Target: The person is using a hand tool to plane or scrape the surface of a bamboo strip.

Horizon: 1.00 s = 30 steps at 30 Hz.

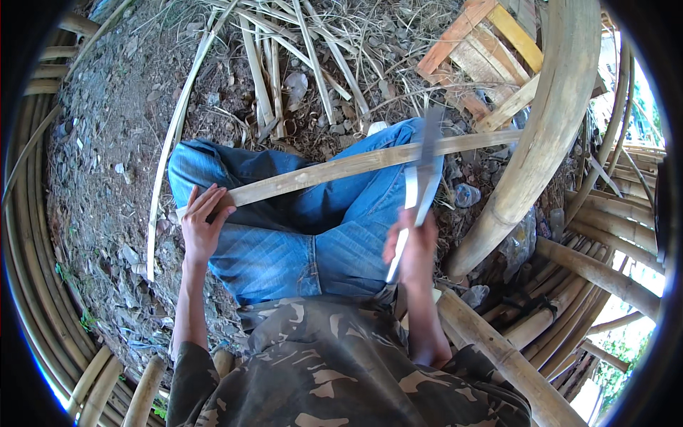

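While the left hand (pixel 203 219) holds down one end of the flat bamboo strip (pixel 313 174), fingers laid partly closed over it and thumb at the near edge, the strip slants across the seated person's jeans (pixel 270 260). Its other end reaches up to the thick bamboo pole (pixel 548 135); whether it bears on that pole, I can't tell from where I stand. Nearer that end, on the strip's near side, the right hand (pixel 413 245) is curled round a long-bladed tool (pixel 428 129), whose dark blade crosses the strip. Hand and blade are blurred, so I can't judge how tight the hold is or whether the edge bites.

To work the blade well, I'd say, pin the strip's left end so it can't roll, lay the edge nearly flat to its face, and take light, even strokes away from the left hand. Mind the leg beneath the strip: a slip could reach the denim.
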Each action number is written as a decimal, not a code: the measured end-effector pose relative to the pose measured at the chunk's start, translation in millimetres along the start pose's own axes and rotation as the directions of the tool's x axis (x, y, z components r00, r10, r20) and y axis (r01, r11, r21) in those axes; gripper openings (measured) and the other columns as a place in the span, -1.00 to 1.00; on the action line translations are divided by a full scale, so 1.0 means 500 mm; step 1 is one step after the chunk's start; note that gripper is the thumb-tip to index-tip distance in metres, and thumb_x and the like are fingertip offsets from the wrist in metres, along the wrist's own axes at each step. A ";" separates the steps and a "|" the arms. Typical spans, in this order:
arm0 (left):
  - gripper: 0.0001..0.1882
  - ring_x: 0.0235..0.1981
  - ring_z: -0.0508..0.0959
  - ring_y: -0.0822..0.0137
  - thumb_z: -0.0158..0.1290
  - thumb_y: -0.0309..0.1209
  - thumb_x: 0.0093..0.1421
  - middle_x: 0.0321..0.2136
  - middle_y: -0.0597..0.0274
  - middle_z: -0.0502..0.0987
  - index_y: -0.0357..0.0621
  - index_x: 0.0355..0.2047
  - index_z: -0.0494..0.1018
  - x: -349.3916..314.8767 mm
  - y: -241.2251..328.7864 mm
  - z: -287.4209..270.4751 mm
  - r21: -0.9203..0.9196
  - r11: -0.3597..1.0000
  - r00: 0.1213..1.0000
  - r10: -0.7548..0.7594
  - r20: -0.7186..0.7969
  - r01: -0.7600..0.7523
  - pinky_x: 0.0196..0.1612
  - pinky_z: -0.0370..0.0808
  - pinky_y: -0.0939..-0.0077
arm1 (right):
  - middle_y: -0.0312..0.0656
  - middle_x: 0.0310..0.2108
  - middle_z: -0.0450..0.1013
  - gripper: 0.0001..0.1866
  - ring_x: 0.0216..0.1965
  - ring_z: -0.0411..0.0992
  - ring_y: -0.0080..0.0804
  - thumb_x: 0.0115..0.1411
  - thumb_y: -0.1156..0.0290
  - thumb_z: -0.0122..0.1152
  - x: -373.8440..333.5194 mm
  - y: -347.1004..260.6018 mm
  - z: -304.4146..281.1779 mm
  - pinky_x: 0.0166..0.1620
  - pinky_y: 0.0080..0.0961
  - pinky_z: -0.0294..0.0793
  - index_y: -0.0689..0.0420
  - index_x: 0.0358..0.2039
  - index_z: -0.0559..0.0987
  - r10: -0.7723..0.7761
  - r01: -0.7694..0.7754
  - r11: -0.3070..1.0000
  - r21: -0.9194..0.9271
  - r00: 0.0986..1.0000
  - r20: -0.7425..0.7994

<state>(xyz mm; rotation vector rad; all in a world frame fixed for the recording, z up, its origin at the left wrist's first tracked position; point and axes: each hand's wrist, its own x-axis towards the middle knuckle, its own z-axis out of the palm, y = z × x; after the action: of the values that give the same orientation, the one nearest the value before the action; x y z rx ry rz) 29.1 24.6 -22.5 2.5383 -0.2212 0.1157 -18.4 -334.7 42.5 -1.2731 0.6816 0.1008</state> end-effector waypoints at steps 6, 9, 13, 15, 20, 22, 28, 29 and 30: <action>-0.61 0.04 0.55 0.11 0.28 -0.35 0.04 -0.13 0.05 0.61 -0.22 -0.12 0.59 0.006 -0.004 0.008 0.035 0.999 1.000 -0.001 0.002 0.001 0.30 0.22 0.05 | -0.31 -0.69 0.32 -0.72 -0.78 0.30 -0.57 0.34 0.23 0.11 0.002 0.103 0.012 -0.72 -0.60 0.29 0.16 -0.19 0.32 0.097 -0.024 0.925 -0.379 0.980 0.175; -0.61 0.02 0.56 0.12 0.28 -0.34 0.04 -0.13 0.06 0.62 -0.21 -0.11 0.59 -0.001 0.005 0.009 0.013 1.000 1.000 0.021 0.019 -0.021 0.30 0.22 0.05 | -0.31 -0.67 0.30 -0.73 -0.78 0.28 -0.58 0.33 0.23 0.11 0.000 0.012 0.000 -0.73 -0.61 0.28 0.15 -0.20 0.32 0.037 -0.031 0.994 -0.107 0.998 0.049; -0.61 0.00 0.57 0.12 0.28 -0.33 0.03 -0.14 0.06 0.62 -0.18 -0.11 0.59 0.003 0.008 0.004 -0.006 1.000 1.000 0.022 -0.016 -0.022 0.29 0.23 0.04 | -0.33 -0.66 0.28 -0.74 -0.77 0.28 -0.60 0.36 0.22 0.07 0.014 0.024 0.025 -0.75 -0.62 0.29 0.13 -0.18 0.31 -0.165 0.175 0.983 0.049 0.974 -0.156; -0.61 -0.01 0.57 0.11 0.29 -0.33 0.03 -0.15 0.05 0.62 -0.19 -0.11 0.59 0.001 -0.001 0.013 0.047 0.998 0.999 0.034 -0.009 -0.033 0.29 0.24 0.02 | -0.34 -0.68 0.28 -0.69 -0.79 0.27 -0.60 0.35 0.19 0.07 0.000 0.108 0.035 -0.74 -0.63 0.25 0.17 -0.13 0.32 0.092 -0.007 0.942 -0.334 0.966 0.241; -0.60 -0.04 0.59 0.11 0.29 -0.32 0.02 -0.15 0.04 0.62 -0.19 -0.12 0.60 0.002 0.011 0.015 0.007 0.999 0.999 0.033 -0.019 -0.033 0.28 0.24 0.01 | -0.31 -0.66 0.30 -0.76 -0.80 0.26 -0.57 0.34 0.20 0.09 0.016 0.010 0.005 -0.76 -0.62 0.23 0.08 -0.21 0.33 -0.008 0.009 0.999 0.049 1.000 -0.020; -0.60 -0.08 0.60 0.11 0.30 -0.32 0.01 -0.16 0.05 0.62 -0.20 -0.13 0.60 0.007 0.013 0.016 0.007 0.999 0.997 0.050 -0.051 -0.050 0.28 0.24 0.01 | -0.33 -0.68 0.26 -0.80 -0.79 0.26 -0.58 0.36 0.21 0.05 0.019 0.004 0.018 -0.75 -0.63 0.22 0.04 -0.23 0.31 -0.075 0.105 0.971 0.216 0.987 -0.141; -0.59 -0.12 0.61 0.11 0.30 -0.32 -0.01 -0.19 0.07 0.62 -0.21 -0.14 0.60 0.007 0.018 0.017 0.009 0.999 0.999 0.032 -0.030 -0.032 0.27 0.26 0.02 | -0.31 -0.68 0.27 -0.75 -0.80 0.24 -0.57 0.35 0.20 0.08 0.008 0.039 0.022 -0.76 -0.59 0.24 0.09 -0.17 0.32 0.086 -0.076 0.992 -0.096 0.991 0.101; -0.59 -0.12 0.61 0.11 0.30 -0.32 -0.01 -0.19 0.07 0.62 -0.21 -0.14 0.60 -0.001 0.019 0.012 0.017 1.000 0.999 0.025 -0.025 -0.024 0.27 0.26 0.02 | -0.32 -0.68 0.26 -0.74 -0.80 0.24 -0.58 0.35 0.18 0.07 0.011 0.015 0.020 -0.76 -0.59 0.24 0.08 -0.16 0.33 0.069 -0.069 0.998 0.013 0.998 0.011; -0.59 -0.11 0.60 0.11 0.30 -0.33 -0.01 -0.19 0.07 0.62 -0.21 -0.14 0.60 0.005 0.021 0.014 0.012 1.000 0.999 0.030 -0.037 -0.029 0.27 0.26 0.02 | -0.32 -0.69 0.25 -0.74 -0.80 0.25 -0.57 0.35 0.17 0.05 0.018 -0.002 0.013 -0.77 -0.60 0.23 0.07 -0.15 0.33 -0.022 0.027 0.992 0.120 0.999 -0.040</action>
<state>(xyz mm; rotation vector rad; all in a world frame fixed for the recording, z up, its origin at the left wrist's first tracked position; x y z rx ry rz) 29.8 11.8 -22.3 2.5422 -0.2439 0.1758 -8.0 -331.7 39.5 -1.1696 0.6948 0.0147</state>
